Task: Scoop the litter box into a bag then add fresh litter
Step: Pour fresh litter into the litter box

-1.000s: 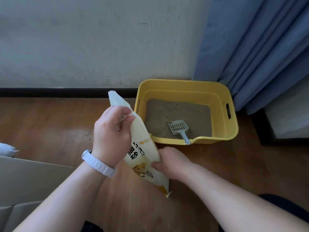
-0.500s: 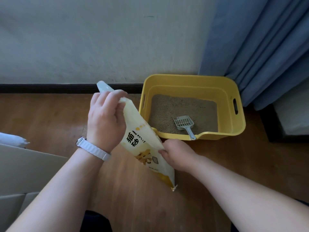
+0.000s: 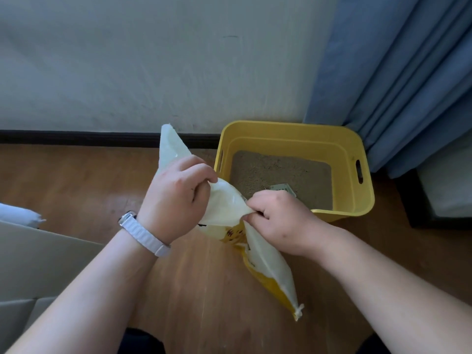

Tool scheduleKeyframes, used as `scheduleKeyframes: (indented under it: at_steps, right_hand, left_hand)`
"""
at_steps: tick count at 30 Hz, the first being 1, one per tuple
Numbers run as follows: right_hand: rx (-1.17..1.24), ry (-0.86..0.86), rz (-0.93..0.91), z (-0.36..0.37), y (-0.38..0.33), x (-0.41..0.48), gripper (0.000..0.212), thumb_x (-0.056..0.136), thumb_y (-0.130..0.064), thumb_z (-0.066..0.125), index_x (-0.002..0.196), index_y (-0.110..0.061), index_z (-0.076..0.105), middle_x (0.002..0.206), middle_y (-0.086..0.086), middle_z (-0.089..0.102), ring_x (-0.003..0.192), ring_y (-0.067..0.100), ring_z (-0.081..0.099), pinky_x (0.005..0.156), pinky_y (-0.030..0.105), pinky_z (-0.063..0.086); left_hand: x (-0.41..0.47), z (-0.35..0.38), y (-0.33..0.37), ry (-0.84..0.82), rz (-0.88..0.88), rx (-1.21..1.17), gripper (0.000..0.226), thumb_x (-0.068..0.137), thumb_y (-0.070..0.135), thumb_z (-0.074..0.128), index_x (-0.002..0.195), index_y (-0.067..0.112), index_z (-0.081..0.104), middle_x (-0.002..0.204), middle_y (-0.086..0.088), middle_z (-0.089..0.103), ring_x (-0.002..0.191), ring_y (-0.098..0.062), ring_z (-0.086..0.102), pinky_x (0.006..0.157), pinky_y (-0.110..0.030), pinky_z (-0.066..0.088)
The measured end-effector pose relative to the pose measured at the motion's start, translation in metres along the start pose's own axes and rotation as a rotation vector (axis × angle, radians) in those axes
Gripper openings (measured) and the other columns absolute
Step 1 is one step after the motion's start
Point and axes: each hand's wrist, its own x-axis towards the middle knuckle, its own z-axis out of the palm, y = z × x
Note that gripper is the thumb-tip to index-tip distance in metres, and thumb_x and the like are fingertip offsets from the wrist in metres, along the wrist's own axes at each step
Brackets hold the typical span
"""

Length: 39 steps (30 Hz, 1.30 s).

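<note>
A yellow litter box (image 3: pixel 293 135) stands on the wooden floor against the wall, with tan litter (image 3: pixel 278 172) inside. A grey scoop (image 3: pixel 282 187) lies in it, mostly hidden behind my right hand. In front of the box stands a white and yellow litter bag (image 3: pixel 268 264), tilted. My left hand (image 3: pixel 176 198) grips the bag's top on the left side. My right hand (image 3: pixel 281 218) pinches the top on the right side. The two hands hold the bag's upper part between them.
A blue curtain (image 3: pixel 398 72) hangs to the right of the box, with a dark base (image 3: pixel 413 200) under it. A beige cushion or box edge (image 3: pixel 38 256) fills the lower left. A black skirting board (image 3: pixel 76 137) runs along the wall.
My right hand has risen from the bag's lower side to its top, next to my left hand. The bag's top now spreads between both hands. The scoop is now mostly covered.
</note>
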Motion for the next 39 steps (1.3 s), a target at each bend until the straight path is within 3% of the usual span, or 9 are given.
scheduleKeyframes:
  at_steps: [2,6,9,13,18,25,32,35,39]
  right_hand:
    - [0.063,0.039,-0.018,0.000,-0.002,-0.001,0.042,0.096,-0.031,0.057,0.060,-0.012,0.043,0.065,-0.004,0.044,0.065,0.015,0.046,0.061,0.036,0.039]
    - [0.171,0.155,-0.053,-0.004,-0.003,0.000,0.041,0.093,-0.030,0.058,0.059,-0.011,0.043,0.060,-0.003,0.043,0.059,0.012,0.042,0.054,0.029,0.032]
    - [0.209,0.177,-0.073,-0.005,-0.008,-0.001,0.041,0.090,-0.031,0.057,0.061,-0.006,0.044,0.061,0.002,0.044,0.059,0.015,0.041,0.054,0.031,0.033]
    - [0.238,0.165,-0.089,-0.008,-0.012,-0.003,0.039,0.092,-0.027,0.059,0.062,-0.005,0.050,0.062,-0.001,0.045,0.060,0.011,0.042,0.053,0.023,0.033]
    - [0.280,0.209,-0.056,-0.009,-0.012,-0.003,0.041,0.094,-0.028,0.062,0.061,-0.007,0.049,0.063,0.007,0.048,0.061,0.020,0.045,0.056,0.043,0.040]
    - [0.377,0.186,0.108,-0.009,-0.015,0.003,0.027,0.094,-0.035,0.064,0.075,-0.015,0.063,0.059,-0.006,0.048,0.054,0.005,0.040,0.053,0.025,0.035]
    - [0.264,-0.003,0.179,-0.043,-0.003,-0.014,0.030,0.090,-0.057,0.056,0.110,-0.036,0.063,0.104,-0.013,0.064,0.094,0.001,0.060,0.079,0.022,0.050]
    - [0.590,0.150,0.323,-0.063,0.018,-0.021,0.026,0.103,-0.027,0.045,0.112,-0.022,0.068,0.105,-0.003,0.071,0.099,0.009,0.065,0.080,0.018,0.052]
    - [0.610,0.350,0.472,-0.080,0.055,-0.029,0.036,0.101,-0.010,0.037,0.099,-0.021,0.071,0.100,0.001,0.074,0.102,0.018,0.066,0.093,0.031,0.053]
  left_hand:
    - [-0.001,-0.003,0.003,-0.035,-0.044,-0.081,0.024,0.091,0.023,0.050,0.093,0.009,0.070,0.092,-0.002,0.065,0.080,-0.019,0.060,0.066,-0.037,0.053]
    - [-0.005,-0.002,0.010,-0.233,0.008,-0.057,0.073,0.079,0.073,0.050,0.121,0.016,0.063,0.112,0.002,0.064,0.099,-0.013,0.060,0.083,-0.028,0.048]
    - [-0.007,0.007,0.012,-0.265,0.096,0.090,0.087,0.069,0.084,0.050,0.125,0.018,0.062,0.117,0.002,0.064,0.100,-0.020,0.063,0.084,-0.036,0.049]
    - [-0.007,0.016,0.016,-0.167,0.158,0.128,0.060,0.082,0.071,0.050,0.108,0.020,0.069,0.102,0.003,0.068,0.085,-0.022,0.065,0.073,-0.036,0.050]
    - [-0.008,0.021,0.018,-0.158,0.157,0.108,0.045,0.092,0.057,0.045,0.078,0.017,0.062,0.068,0.005,0.063,0.058,-0.020,0.060,0.057,-0.028,0.043]
    - [-0.010,0.022,0.027,-0.110,-0.058,0.084,0.043,0.090,0.050,0.044,0.059,0.020,0.039,0.046,0.007,0.040,0.037,-0.019,0.041,0.037,-0.025,0.026]
    - [0.000,0.003,0.027,-0.014,-0.314,-0.061,0.050,0.091,0.052,0.049,0.053,0.021,0.038,0.044,0.004,0.045,0.041,-0.015,0.046,0.039,-0.034,0.041]
    - [0.010,-0.008,0.040,0.059,-0.358,-0.245,0.053,0.093,0.042,0.058,0.052,0.016,0.037,0.042,0.006,0.038,0.041,-0.012,0.041,0.040,-0.019,0.034]
    - [0.024,-0.016,0.063,0.063,-0.327,-0.337,0.051,0.091,0.039,0.057,0.053,0.009,0.041,0.044,-0.002,0.042,0.042,-0.011,0.042,0.039,-0.017,0.031]
